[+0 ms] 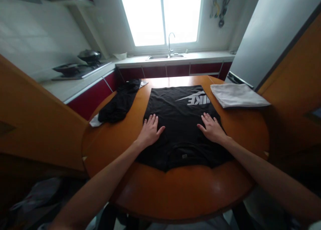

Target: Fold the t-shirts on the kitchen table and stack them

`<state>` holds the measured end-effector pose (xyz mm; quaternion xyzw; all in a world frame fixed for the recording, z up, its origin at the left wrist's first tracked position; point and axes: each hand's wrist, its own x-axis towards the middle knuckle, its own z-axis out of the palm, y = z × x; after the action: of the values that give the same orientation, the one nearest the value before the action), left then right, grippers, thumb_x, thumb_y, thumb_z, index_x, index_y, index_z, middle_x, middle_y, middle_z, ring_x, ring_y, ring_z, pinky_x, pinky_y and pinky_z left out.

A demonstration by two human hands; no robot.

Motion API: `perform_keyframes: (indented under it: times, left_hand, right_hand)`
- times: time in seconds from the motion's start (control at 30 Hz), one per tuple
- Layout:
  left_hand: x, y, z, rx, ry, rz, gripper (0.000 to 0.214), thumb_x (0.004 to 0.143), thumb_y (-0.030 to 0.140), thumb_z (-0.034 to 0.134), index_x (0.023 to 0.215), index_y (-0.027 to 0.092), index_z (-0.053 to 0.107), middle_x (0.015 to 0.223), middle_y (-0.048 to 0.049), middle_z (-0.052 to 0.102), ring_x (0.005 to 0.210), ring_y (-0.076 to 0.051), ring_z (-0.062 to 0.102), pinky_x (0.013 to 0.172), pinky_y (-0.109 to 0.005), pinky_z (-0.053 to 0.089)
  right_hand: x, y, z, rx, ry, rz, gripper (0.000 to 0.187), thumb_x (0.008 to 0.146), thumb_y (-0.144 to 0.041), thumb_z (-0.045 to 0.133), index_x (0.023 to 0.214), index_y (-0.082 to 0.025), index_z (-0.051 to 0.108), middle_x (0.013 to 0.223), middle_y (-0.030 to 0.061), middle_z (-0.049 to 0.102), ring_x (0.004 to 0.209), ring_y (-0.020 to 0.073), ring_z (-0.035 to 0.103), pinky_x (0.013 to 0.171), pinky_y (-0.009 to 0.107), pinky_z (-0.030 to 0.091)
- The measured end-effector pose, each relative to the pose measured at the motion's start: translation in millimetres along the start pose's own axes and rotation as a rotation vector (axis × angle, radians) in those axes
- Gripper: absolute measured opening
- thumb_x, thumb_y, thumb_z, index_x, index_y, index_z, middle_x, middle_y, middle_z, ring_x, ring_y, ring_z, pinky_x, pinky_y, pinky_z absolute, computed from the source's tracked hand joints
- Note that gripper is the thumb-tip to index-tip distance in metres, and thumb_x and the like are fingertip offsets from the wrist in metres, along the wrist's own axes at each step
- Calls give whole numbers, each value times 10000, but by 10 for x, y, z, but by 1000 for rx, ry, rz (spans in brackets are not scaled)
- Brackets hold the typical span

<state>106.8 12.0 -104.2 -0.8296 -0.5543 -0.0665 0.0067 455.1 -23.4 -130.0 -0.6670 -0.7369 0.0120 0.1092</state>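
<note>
A black T-shirt (180, 123) with a white printed logo lies spread out on the round wooden table (190, 193), its neckline toward me. On its left side rests my left hand (149, 131), fingers stretched out and palm down. My right hand (212, 128) lies open and flat on the shirt's right side, below the printed letters. Neither hand grips the fabric. The part of the shirt beneath both palms is hidden.
A crumpled black garment (120, 104) with white parts lies at the table's left. Folded whitish cloth (238, 94) sits at the right. Beyond are a counter with a sink (165, 56), a stove holding a pan (90, 55), and a refrigerator (271, 32).
</note>
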Motion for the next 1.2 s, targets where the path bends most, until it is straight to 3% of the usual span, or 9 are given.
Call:
perform_keyframes:
  times: [0.23,0.4,0.57,0.67,0.9,1.07,1.2]
  left_hand:
    - [-35,75,-53,-56,-7,61,877,983,676,310,1542,0,325,1635,-239,236,1539,-323,182,1237,-463,201]
    - [36,-46,-102,-77,97,-19,772,1030,590,241,1527,13,365,1617,-219,306,1527,-303,238,1231,-444,224]
    - [84,-137,16,1,-27,-52,825,1004,645,264,1547,29,342,1630,-222,264,1532,-337,205,1234,-508,185]
    - [86,-133,28,14,-34,-51,821,1011,632,252,1544,13,338,1630,-228,256,1537,-325,195,1238,-515,171]
    - [113,-133,-40,-41,141,-40,747,1032,574,242,1527,31,377,1606,-207,335,1520,-294,263,1232,-465,221]
    - [95,-65,46,-2,-41,-33,849,1004,635,263,1554,-11,300,1639,-217,231,1541,-327,174,1242,-489,165]
    - [80,-36,57,11,-69,-48,863,1006,639,221,1568,-16,258,1650,-208,193,1547,-302,156,1250,-469,140]
  right_hand:
    - [-5,12,34,7,15,-2,708,1022,-561,271,1534,-89,402,1641,169,270,1529,290,222,1218,540,207]
    - [5,26,45,12,12,-1,693,1023,-544,281,1531,-90,407,1639,166,279,1527,293,225,1222,540,200]
    - [17,27,63,20,20,-1,694,1019,-542,299,1532,-86,404,1640,172,271,1529,293,218,1221,541,201]
    - [20,20,55,33,17,2,690,1018,-537,303,1528,-85,409,1639,170,273,1528,293,223,1221,547,199]
    - [3,-4,-30,87,145,18,629,1031,-423,270,1530,-63,397,1612,186,335,1512,284,274,1215,500,240]
    - [-10,24,57,36,68,43,670,1024,-451,286,1524,-16,384,1612,217,312,1510,306,272,1212,506,239]
    - [-4,44,103,10,33,38,683,1025,-471,285,1532,-22,372,1625,213,283,1521,300,242,1218,500,222]
